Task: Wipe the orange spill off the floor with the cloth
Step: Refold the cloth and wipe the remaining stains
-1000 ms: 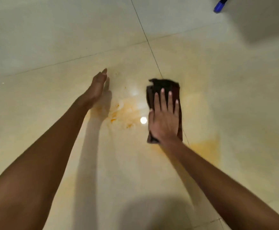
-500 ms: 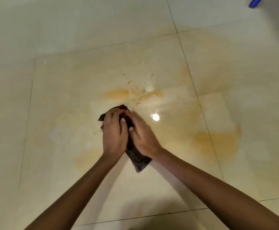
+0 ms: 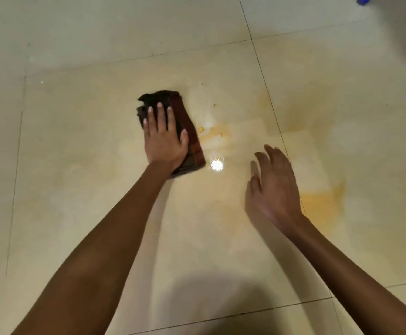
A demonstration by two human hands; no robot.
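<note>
A dark brown folded cloth [image 3: 187, 131] lies flat on the glossy cream floor tiles. My left hand [image 3: 163, 139] presses down on it with fingers spread flat. Just right of the cloth is a small orange smear [image 3: 213, 134] with a few orange specks. A larger orange patch [image 3: 323, 204] stains the floor further right, with a fainter orange haze [image 3: 291, 122] above it. My right hand [image 3: 273, 187] hovers between the two stains, fingers loosely apart, holding nothing.
A blue object [image 3: 364, 0] pokes in at the top right corner beside a dark shadow. A bright light reflection [image 3: 216, 164] sits on the tile near the cloth. Grout lines cross the floor. My own shadow falls along the bottom edge.
Half a second ago both hands held the bunched cloth. Now the cloth is flat under my left hand, further up and left of the smear, and my right hand has let go and moved right.
</note>
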